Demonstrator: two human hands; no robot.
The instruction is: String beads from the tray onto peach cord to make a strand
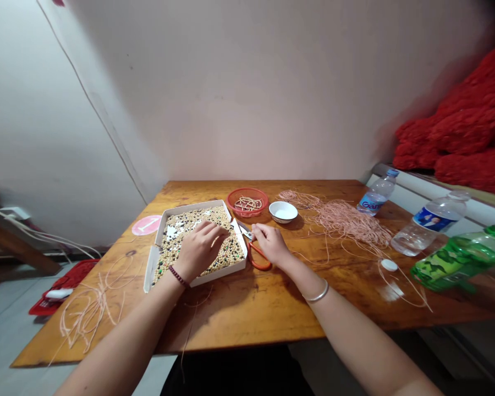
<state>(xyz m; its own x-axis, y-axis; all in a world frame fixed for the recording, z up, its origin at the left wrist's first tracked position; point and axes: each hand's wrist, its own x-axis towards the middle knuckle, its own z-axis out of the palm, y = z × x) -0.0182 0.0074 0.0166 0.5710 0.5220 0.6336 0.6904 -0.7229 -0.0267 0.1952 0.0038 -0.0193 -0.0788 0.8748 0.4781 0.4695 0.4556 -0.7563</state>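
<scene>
My left hand point(202, 247) hovers over a shallow white box point(198, 282), palm down with fingers bent together; whatever it may pinch is too small to make out. Loose beads point(220, 250), mostly cream with black, green and other colours mixed in, fill the box. Just right of the box my right hand point(269, 242) is closed, thumb against forefinger, over a pair of scissors point(260, 263) with orange handles. The handles lie on the table beside the fingers, not wrapped by them. Whether a thin cord is between those fingertips cannot be told.
Behind the box stand a red basket point(248, 201) of strung beads and a white bowl point(283, 212). Pink cord point(346, 220) is heaped right, more cord point(86, 313) left. Bottles point(431, 223) line the right edge near a white cap point(389, 265). A pink disc point(146, 225) lies left.
</scene>
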